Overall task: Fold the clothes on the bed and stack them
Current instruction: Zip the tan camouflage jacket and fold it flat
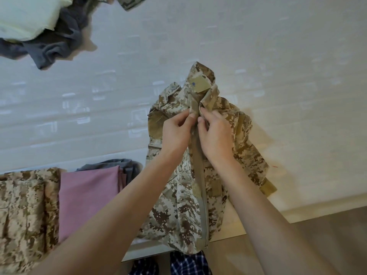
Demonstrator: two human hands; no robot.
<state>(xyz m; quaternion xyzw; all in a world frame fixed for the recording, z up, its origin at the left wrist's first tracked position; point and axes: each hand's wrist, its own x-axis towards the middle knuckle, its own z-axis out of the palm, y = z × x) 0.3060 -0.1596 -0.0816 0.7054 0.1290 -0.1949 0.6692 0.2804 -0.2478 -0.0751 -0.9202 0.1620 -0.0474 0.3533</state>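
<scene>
Bed (218, 32) carries the camouflage jacket (184, 213) at its near edge, hem overhanging; left hand (175, 127) and right hand (216, 135) each pinch a front edge below the collar; advisable: align edges squarely, then flatten before folding.

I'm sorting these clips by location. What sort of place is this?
Most likely a bedroom: a bed with a white patterned sheet, a folded pink garment beside a folded camouflage garment at its near edge, and a loose heap of grey and pale yellow clothes further back.
</scene>
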